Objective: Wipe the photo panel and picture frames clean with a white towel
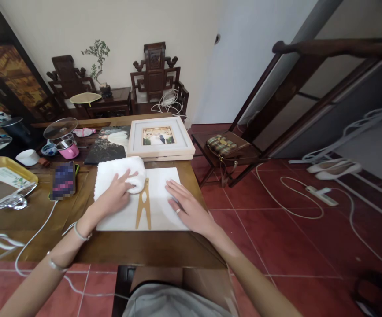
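Observation:
My left hand (118, 193) presses a folded white towel (109, 171), its fingers bent over the cloth near the bunched edge. Beneath the towel lies a flat white panel (161, 220) on the wooden table. Flat along the panel's right edge rests my right hand (189, 209), fingers stretched out and a ring on one of them. Between both hands a gold A-shaped piece (143, 209) runs down the panel; its top end is close to the towel. Just beyond sits a light wooden picture frame (187, 143) with a white mat and a small photo.
A dark photo print (93, 147) lies left of the frame. Further left are a phone (62, 180) on a white cable, a pink cup (68, 149), a white cup (27, 157) and an oil bottle (9, 171). A chair (240, 152) holding a plaid bag stands right.

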`<state>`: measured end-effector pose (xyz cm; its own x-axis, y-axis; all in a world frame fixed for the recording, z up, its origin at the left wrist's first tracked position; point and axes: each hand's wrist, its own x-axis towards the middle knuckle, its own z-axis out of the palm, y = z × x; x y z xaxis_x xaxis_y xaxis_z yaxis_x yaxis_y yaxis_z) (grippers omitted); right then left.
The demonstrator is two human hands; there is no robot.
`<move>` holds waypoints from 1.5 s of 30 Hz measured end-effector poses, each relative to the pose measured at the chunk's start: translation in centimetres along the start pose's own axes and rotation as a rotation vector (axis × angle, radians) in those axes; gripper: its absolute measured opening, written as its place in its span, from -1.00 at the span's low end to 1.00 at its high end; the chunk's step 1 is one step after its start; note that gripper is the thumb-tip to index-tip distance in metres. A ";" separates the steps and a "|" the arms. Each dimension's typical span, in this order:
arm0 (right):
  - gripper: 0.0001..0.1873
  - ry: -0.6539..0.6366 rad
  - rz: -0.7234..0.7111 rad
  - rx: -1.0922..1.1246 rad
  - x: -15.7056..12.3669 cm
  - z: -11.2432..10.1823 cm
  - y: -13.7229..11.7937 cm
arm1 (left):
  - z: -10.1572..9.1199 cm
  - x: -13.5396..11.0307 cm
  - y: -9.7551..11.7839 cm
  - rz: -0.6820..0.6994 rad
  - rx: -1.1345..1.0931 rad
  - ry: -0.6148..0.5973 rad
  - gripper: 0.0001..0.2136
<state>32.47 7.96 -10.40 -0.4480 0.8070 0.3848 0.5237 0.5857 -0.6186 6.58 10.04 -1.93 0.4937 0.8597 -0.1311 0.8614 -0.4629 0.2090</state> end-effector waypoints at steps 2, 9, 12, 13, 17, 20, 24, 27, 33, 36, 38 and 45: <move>-0.49 -0.007 0.004 -0.007 0.0 0.0 -0.1 | 0.3 -1.9 0.7 -0.015 0.009 -0.027 -0.58; -0.49 -0.024 -0.009 -0.042 0.0 0.1 0.1 | 2.6 -11.3 4.8 0.040 0.019 -0.061 -0.64; -0.50 -0.007 -0.015 -0.032 0.0 0.2 0.3 | 2.9 -14.0 5.8 0.078 0.016 -0.091 -0.68; -0.49 -0.002 -0.015 -0.025 0.0 0.2 0.3 | 2.7 -14.4 5.9 0.096 0.010 -0.088 -0.68; -0.49 -0.005 -0.012 -0.018 0.0 0.1 0.2 | 1.1 -14.2 5.2 0.135 -0.057 -0.101 -0.61; -0.49 -0.005 -0.011 -0.019 0.0 0.1 0.2 | -0.1 -11.9 3.9 0.111 -0.097 -0.118 -0.58; -0.49 0.003 -0.007 -0.007 0.0 0.1 0.2 | -1.0 -6.8 1.6 0.050 -0.078 -0.156 -0.54; -0.49 -0.004 -0.009 -0.015 -0.1 0.1 0.2 | -1.6 -3.1 -0.3 0.036 -0.030 -0.107 -0.61; -0.49 -0.012 0.004 -0.016 -0.1 0.0 0.1 | -2.6 -0.6 -2.6 0.047 0.005 0.017 -0.63; -0.49 -0.001 0.002 -0.003 0.0 0.0 0.0 | -2.3 -2.0 -2.7 0.043 0.002 -0.026 -0.62; -0.49 0.003 -0.002 -0.001 0.0 0.0 0.1 | -1.7 -4.0 -2.1 0.028 -0.017 -0.067 -0.62; -0.49 -0.010 -0.003 -0.010 -0.1 0.1 0.3 | 0.4 -13.7 2.8 0.172 -0.118 -0.086 -0.63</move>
<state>32.58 8.02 -10.71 -0.4565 0.8048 0.3795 0.5297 0.5885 -0.6108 2.24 -3.15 0.10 0.6450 0.7462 -0.1650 0.7461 -0.5682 0.3471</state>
